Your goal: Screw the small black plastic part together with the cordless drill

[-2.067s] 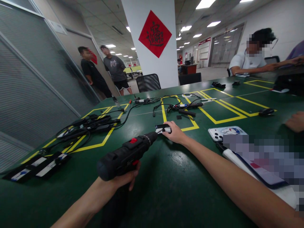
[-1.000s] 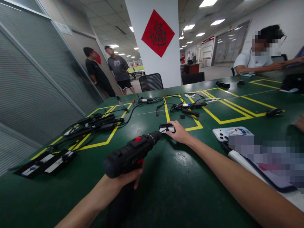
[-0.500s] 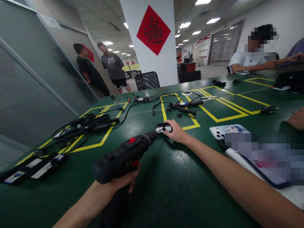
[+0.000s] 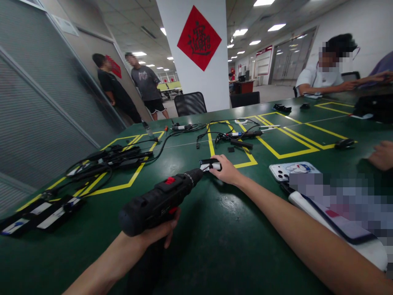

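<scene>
The left hand (image 4: 156, 233) is wrapped around the handle of a black drill (image 4: 155, 201), a fingertip by its red trigger. The drill points away from the person and slants to the right, its chuck just short of a small black-and-white piece (image 4: 205, 163). A thin bit reaches the near side of that piece; whether it touches is too small to tell.

The right hand (image 4: 226, 170) pinches the piece by its right end, thumb on the near side and fingers over the far side. The rest of the piece sticks out to the left of the fingertips, low over the green surface (image 4: 236, 246), just left of a yellow tape line (image 4: 245, 165).

Beyond the right hand, toward the far edge, lie a small black block (image 4: 231, 150) and a dark rod (image 4: 242, 144). Tangled black cables (image 4: 129, 156) lie by the left edge. A phone (image 4: 275, 172) lies to the right of the right forearm, and a co-worker's hand (image 4: 382, 155) rests farther right.
</scene>
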A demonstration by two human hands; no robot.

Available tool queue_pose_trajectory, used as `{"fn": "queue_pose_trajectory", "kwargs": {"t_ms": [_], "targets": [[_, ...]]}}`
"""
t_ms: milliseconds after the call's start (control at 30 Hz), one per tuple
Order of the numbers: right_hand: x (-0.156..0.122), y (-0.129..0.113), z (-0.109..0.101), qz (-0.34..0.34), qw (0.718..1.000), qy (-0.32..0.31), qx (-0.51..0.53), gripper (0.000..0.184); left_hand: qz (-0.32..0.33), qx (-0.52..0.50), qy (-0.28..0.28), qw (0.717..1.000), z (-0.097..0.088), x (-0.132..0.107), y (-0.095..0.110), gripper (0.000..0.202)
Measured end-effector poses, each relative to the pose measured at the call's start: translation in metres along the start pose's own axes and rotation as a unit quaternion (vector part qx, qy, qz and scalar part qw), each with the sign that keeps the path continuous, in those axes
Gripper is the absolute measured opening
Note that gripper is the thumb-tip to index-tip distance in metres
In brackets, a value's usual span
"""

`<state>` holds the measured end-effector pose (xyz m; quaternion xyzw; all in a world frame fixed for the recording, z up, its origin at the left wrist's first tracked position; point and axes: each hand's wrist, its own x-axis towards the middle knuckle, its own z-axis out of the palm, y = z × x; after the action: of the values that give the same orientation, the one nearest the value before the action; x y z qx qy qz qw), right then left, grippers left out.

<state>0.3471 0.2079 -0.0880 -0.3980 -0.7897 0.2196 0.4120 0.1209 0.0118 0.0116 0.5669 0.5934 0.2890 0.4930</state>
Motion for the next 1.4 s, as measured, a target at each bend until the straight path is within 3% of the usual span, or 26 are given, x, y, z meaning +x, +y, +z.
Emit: {"fn": "queue_pose_trajectory", "kwargs": {"t_ms": [367, 567, 867, 1067, 1400], "targets": [[0.002, 0.004, 0.002, -0.004, 1.000, -0.001, 0.008, 0.046, 0.014, 0.025, -0.015, 0.999, 0.000, -0.003, 0.005, 0.028], [0.002, 0.003, 0.001, -0.005, 1.000, -0.002, 0.005, 0.046, 0.012, 0.024, 0.003, 1.000, 0.003, -0.003, 0.006, 0.027], [0.001, -0.001, 0.001, -0.008, 1.000, 0.001, 0.003, 0.045, 0.001, -0.026, -0.013, 1.000, 0.003, -0.006, 0.009, 0.022], [0.001, 0.001, 0.002, -0.006, 1.000, 0.002, 0.000, 0.045, 0.040, -0.007, -0.030, 0.999, 0.003, -0.006, 0.011, 0.016], [0.001, -0.001, 0.001, -0.002, 1.000, 0.001, -0.005, 0.045, 0.013, -0.030, -0.021, 0.999, 0.002, -0.006, 0.010, 0.020]]}}
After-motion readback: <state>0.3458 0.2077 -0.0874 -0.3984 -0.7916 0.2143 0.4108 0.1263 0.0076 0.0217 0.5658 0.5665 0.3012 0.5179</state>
